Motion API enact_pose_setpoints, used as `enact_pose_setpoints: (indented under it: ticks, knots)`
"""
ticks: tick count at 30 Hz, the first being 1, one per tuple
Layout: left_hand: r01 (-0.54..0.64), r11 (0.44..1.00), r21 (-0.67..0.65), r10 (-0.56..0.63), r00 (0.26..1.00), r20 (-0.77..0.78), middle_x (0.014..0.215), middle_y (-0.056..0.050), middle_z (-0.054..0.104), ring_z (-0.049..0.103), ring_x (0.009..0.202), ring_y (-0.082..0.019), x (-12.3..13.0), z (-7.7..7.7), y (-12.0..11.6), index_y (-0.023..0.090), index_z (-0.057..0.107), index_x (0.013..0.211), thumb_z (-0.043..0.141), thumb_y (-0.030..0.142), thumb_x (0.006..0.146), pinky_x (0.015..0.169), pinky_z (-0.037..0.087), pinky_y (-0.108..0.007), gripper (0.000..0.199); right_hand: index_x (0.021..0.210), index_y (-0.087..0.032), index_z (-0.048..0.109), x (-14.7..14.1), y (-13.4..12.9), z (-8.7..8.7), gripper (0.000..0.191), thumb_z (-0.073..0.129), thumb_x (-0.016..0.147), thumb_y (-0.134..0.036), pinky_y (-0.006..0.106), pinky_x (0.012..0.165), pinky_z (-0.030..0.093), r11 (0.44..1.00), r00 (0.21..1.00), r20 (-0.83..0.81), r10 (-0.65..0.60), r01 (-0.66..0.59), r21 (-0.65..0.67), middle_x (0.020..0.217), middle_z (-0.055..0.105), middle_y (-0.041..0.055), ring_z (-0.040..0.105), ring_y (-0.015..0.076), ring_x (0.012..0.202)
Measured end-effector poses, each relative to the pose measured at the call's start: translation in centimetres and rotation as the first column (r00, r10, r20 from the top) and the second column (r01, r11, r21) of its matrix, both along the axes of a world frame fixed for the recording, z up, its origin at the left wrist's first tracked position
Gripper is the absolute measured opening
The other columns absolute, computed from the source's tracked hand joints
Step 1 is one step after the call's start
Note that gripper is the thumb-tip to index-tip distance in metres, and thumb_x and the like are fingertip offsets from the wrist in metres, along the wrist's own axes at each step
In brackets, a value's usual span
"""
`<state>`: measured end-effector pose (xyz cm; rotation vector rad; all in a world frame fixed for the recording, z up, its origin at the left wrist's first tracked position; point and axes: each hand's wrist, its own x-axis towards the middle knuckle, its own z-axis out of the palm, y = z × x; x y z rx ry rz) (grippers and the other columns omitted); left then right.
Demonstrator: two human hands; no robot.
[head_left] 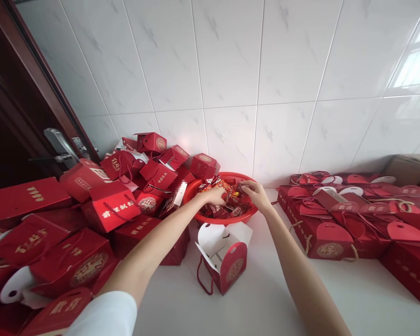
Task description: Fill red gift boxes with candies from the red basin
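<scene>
Both my hands reach into a red plastic basket point(243, 218) that holds wrapped candies point(236, 211) in red and gold. My left hand point(216, 196) is in the left half, its fingers curled down among the wrappers; whatever they grip is hidden. Over the right side of the basket, my right hand point(255, 192) has thumb and fingers drawn together at the candies, and what is between them is too small to name. Just in front of the basket stands an open red gift box point(235, 268), its white inner flaps spread and a dark red cord handle hanging at its left.
A heap of red gift boxes point(115, 207) fills the left side. Rows of closed red boxes point(331, 242) stand at the right, with a cardboard box point(409, 169) behind them. A tiled wall point(231, 70) rises behind the white table point(259, 303). A door handle point(61, 144) is at far left.
</scene>
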<state>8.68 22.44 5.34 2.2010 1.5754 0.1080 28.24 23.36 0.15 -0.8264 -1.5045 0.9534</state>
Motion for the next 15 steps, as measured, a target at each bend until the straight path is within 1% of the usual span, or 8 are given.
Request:
enact_pose_setpoints:
  ticks: [3, 6, 8, 12, 15]
  knots:
    - [-0.001, 0.999, 0.045, -0.006, 0.988, 0.153, 0.084, -0.001, 0.076, 0.069, 0.086, -0.021, -0.8, 1.0, 0.1, 0.019, 0.073, 0.078, 0.064, 0.011, 0.063, 0.079, 0.052, -0.027, 0.019, 0.094, -0.018, 0.073, 0.1, -0.1, 0.0, 0.028, 0.064, 0.075, -0.038, 0.039, 0.087, 0.056, 1.000, 1.000, -0.006, 0.008, -0.008, 0.001, 0.098, 0.076, 0.0077, 0.069, 0.0243, 0.094]
    - [-0.020, 0.997, 0.078, -0.004, 0.953, 0.301, 0.098, -0.002, 0.078, 0.069, 0.097, -0.021, -1.2, 1.5, 0.4, 0.018, 0.076, 0.087, 0.070, 0.014, 0.063, 0.088, 0.053, -0.027, 0.025, 0.094, -0.019, 0.073, 0.2, -0.1, 0.0, 0.027, 0.066, 0.074, -0.036, 0.040, 0.091, 0.055, 1.000, 1.000, -0.009, 0.018, -0.018, -0.002, 0.100, 0.076, 0.0070, 0.069, 0.0245, 0.097]
    - [-0.038, 0.996, 0.082, 0.004, 0.925, 0.381, 0.104, -0.004, 0.078, 0.069, 0.101, -0.022, -1.2, 1.6, 0.5, 0.018, 0.077, 0.094, 0.073, 0.016, 0.063, 0.091, 0.053, -0.029, 0.031, 0.095, -0.019, 0.072, 0.3, -0.2, 0.0, 0.028, 0.067, 0.072, -0.034, 0.041, 0.093, 0.054, 1.000, 1.000, -0.011, 0.022, -0.022, -0.006, 0.104, 0.075, 0.0071, 0.068, 0.0249, 0.100]
    - [-0.079, 0.995, 0.055, 0.043, 0.875, 0.482, 0.106, -0.006, 0.078, 0.070, 0.100, -0.023, -1.0, 1.7, 0.4, 0.016, 0.078, 0.100, 0.078, 0.013, 0.058, 0.089, 0.055, -0.032, 0.042, 0.099, -0.019, 0.072, 0.4, -0.2, 0.1, 0.032, 0.067, 0.068, -0.028, 0.042, 0.094, 0.052, 0.999, 0.999, -0.006, 0.038, -0.038, -0.009, 0.108, 0.074, 0.0072, 0.066, 0.0252, 0.103]
    - [-0.118, 0.993, 0.021, 0.089, 0.839, 0.538, 0.104, -0.007, 0.078, 0.071, 0.093, -0.023, -0.8, 1.7, 0.2, 0.016, 0.077, 0.104, 0.080, 0.019, 0.063, 0.081, 0.057, -0.032, 0.041, 0.102, -0.019, 0.070, 0.6, -0.4, 0.2, 0.036, 0.068, 0.066, -0.027, 0.041, 0.091, 0.053, 0.998, 0.998, -0.002, 0.057, -0.057, -0.012, 0.109, 0.073, 0.0071, 0.065, 0.0241, 0.101]
